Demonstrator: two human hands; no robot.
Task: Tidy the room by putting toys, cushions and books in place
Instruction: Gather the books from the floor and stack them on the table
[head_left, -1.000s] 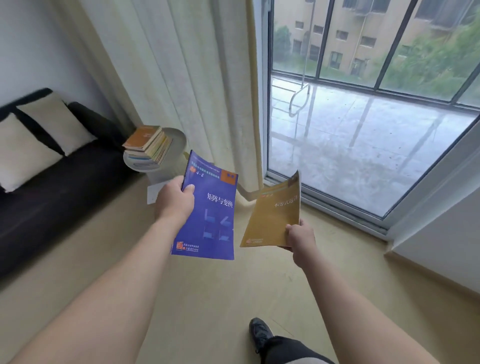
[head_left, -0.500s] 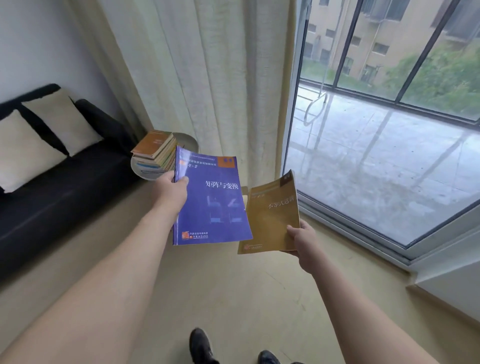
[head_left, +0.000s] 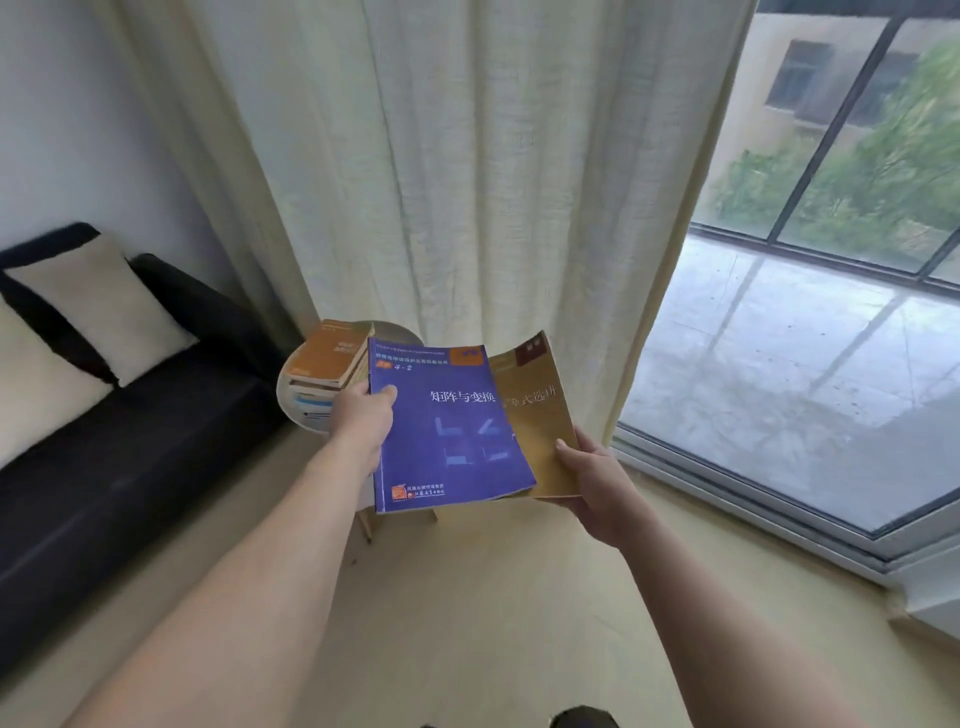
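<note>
My left hand (head_left: 363, 415) grips the left edge of a blue book (head_left: 447, 431), held flat in front of me. In my right hand (head_left: 592, 473) is a tan book (head_left: 540, 415), gripped at its lower right corner. The blue book overlaps the tan one's left part. Just behind them a small round side table (head_left: 291, 384) carries a stack of books (head_left: 330, 358) with an orange cover on top. Two cream cushions (head_left: 104, 306) lean on the back of a black sofa (head_left: 130, 467) at the left.
A long cream curtain (head_left: 467, 182) hangs behind the side table. A floor-to-ceiling window (head_left: 805, 338) with a raised sill fills the right side. The beige floor (head_left: 493, 623) lies open below my arms, and my shoe tip shows at the bottom edge.
I have come closer to the side table and the view has swung left. The two books have moved together, so the blue one now overlaps the tan one.
</note>
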